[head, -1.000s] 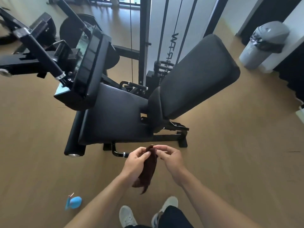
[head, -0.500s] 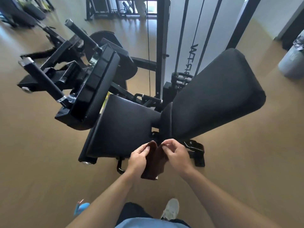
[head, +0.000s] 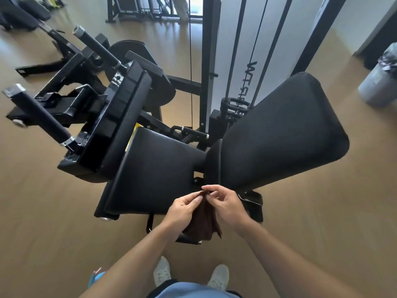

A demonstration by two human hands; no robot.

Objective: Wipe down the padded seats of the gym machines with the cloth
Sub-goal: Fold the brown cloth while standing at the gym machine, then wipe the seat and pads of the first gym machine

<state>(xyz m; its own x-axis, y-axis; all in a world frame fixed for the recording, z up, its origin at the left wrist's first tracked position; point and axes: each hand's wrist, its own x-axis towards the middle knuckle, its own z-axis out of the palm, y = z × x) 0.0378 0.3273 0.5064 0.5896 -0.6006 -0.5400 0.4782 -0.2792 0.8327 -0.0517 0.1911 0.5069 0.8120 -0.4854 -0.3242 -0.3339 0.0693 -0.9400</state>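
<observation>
A dark brown cloth (head: 204,222) hangs between my two hands just in front of the machine. My left hand (head: 182,208) and my right hand (head: 227,204) both pinch its top edge, fingertips close together. Beyond them lies the black padded seat (head: 154,175) of a gym machine, with its large black backrest pad (head: 277,134) rising to the right. A black chest pad (head: 120,125) with two handle bars stands at the seat's left. The cloth is not touching any pad.
A blue spray bottle (head: 96,277) lies on the wooden floor at my lower left, next to my white shoes (head: 162,271). The cable tower's black uprights (head: 207,61) stand behind the seat. A grey bin (head: 380,82) is at the far right. More machines sit at the back left.
I have stepped closer to the machine, so seat and backrest fill more of the view. My hands have kept the cloth and shifted their pinch along its top edge.
</observation>
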